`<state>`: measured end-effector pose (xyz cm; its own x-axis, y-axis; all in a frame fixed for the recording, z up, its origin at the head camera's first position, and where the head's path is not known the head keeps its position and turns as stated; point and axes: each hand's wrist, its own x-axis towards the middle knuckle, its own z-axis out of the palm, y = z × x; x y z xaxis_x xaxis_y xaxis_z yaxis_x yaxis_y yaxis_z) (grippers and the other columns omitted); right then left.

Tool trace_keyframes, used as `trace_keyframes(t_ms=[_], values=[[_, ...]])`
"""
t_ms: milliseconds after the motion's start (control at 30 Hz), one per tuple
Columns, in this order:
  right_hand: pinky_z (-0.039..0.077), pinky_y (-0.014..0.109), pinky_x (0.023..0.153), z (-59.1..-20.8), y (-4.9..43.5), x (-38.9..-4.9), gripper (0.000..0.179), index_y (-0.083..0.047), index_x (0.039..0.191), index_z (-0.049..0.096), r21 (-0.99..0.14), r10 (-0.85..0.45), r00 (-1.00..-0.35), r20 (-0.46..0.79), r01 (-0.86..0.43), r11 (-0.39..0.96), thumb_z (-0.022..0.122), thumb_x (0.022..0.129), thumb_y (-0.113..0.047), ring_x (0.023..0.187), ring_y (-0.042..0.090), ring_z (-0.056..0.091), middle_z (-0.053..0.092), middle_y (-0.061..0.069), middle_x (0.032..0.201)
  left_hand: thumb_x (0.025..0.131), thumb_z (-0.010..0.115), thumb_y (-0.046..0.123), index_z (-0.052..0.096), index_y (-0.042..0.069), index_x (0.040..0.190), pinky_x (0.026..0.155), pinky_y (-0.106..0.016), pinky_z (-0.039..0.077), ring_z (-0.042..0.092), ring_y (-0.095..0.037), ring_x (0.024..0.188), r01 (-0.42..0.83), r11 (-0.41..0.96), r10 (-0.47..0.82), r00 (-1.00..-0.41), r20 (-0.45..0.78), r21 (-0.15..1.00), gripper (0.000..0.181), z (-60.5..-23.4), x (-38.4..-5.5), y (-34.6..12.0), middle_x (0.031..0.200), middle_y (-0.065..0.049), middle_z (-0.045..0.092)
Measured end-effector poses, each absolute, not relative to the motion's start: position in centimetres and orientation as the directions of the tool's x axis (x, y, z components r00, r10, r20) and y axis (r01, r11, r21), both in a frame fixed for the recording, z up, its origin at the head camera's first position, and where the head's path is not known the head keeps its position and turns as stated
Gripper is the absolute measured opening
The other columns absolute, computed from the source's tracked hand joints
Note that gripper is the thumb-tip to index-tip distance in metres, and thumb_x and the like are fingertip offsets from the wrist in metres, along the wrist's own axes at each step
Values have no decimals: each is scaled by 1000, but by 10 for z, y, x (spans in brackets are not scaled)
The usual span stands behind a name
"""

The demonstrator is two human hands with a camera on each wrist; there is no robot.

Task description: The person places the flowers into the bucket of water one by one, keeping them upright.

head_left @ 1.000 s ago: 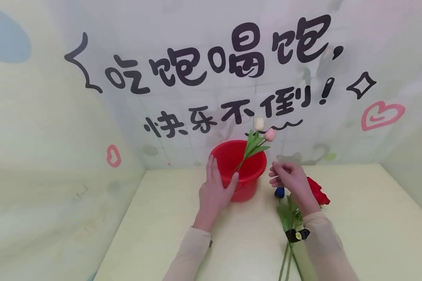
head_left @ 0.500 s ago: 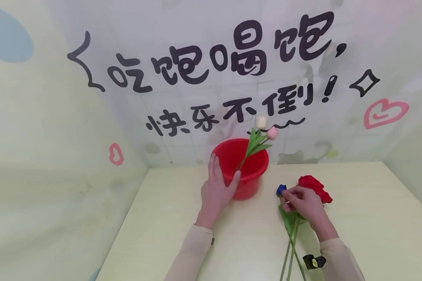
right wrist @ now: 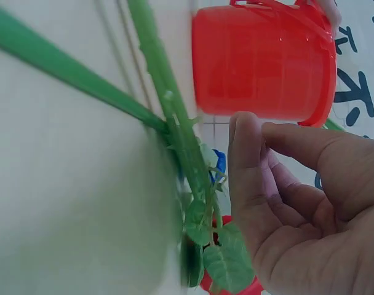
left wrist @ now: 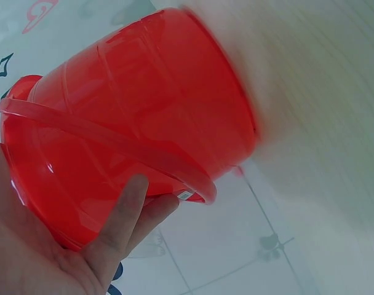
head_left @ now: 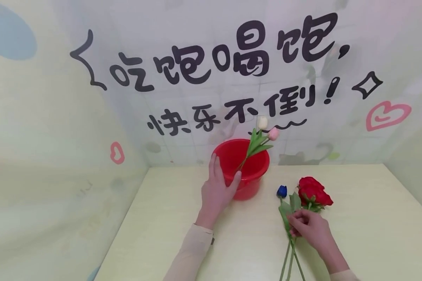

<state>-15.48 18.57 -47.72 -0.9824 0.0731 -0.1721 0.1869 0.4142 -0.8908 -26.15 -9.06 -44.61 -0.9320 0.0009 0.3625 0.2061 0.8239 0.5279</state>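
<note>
A red bucket stands upright towards the back of the table. My left hand holds its near left side, with fingers and thumb spread around the rim. Inside lean a white tulip and a pink tulip, their heads above the rim. My right hand is over the stems of the flowers lying on the right, thumb and index fingertips close together. I see nothing between them in the right wrist view. A blue flower and red roses lie beyond this hand, their green stems crossing.
The pale wooden table meets a printed backdrop behind the bucket and to the left. A red handle hangs along the bucket's outside in the left wrist view.
My right hand has moved from beside the bucket down towards me, over the flower stems, uncovering the blue flower and the roses. My left hand stays on the bucket.
</note>
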Motion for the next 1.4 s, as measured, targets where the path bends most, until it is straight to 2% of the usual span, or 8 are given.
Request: trace_keyframes(t_ms=[100,200,333,733,1033,1200,1400], values=[[55,25,59,-481,187,-143,15,-1,100,71,-829,97,-980,-173,198,522,74,99,-16,67,18,67,68,3,75,94,69,58,16,10,169,69,-32,62,54,-7,54,207,820,3,-934,358,534,103,-447,-260,-90,159,-9,43],[48,25,58,-486,188,-136,15,-5,98,70,-772,95,-981,-170,193,605,75,98,-19,70,17,60,65,0,77,95,69,58,16,11,169,69,-32,62,53,-7,54,203,819,-4,-933,359,537,103,-447,-259,-90,157,-9,45],[47,25,61,-493,190,-131,19,-6,99,68,-739,100,-978,-186,206,642,78,96,-22,76,16,58,64,0,83,95,69,57,16,11,169,70,-32,62,53,-7,54,206,818,-7,-930,366,537,103,-447,-260,-90,156,-10,47],[47,26,60,-499,185,-122,32,-4,97,62,-735,99,-970,-223,234,636,83,93,-28,72,16,57,63,1,80,95,67,60,16,10,169,67,-30,61,52,-8,52,210,820,-7,-926,377,533,102,-447,-261,-92,153,-10,49],[48,29,64,-500,184,-120,26,0,97,62,-693,88,-959,-268,256,674,78,94,-20,73,17,56,64,1,80,95,68,60,16,10,169,68,-31,62,52,-7,53,208,821,-4,-929,369,532,104,-452,-260,-91,156,-9,47],[53,31,66,-500,187,-121,25,2,100,64,-707,101,-939,-328,315,634,77,96,-19,73,17,59,66,2,83,95,67,60,16,10,169,66,-30,60,51,-7,51,212,821,-4,-926,377,530,103,-452,-259,-91,157,-9,46],[58,33,66,-502,196,-123,35,6,109,65,-762,98,-935,-342,337,553,78,96,-24,69,19,67,70,2,82,94,68,60,16,11,169,68,-31,62,53,-8,53,214,814,-7,-926,378,540,103,-449,-260,-91,155,-9,47]])
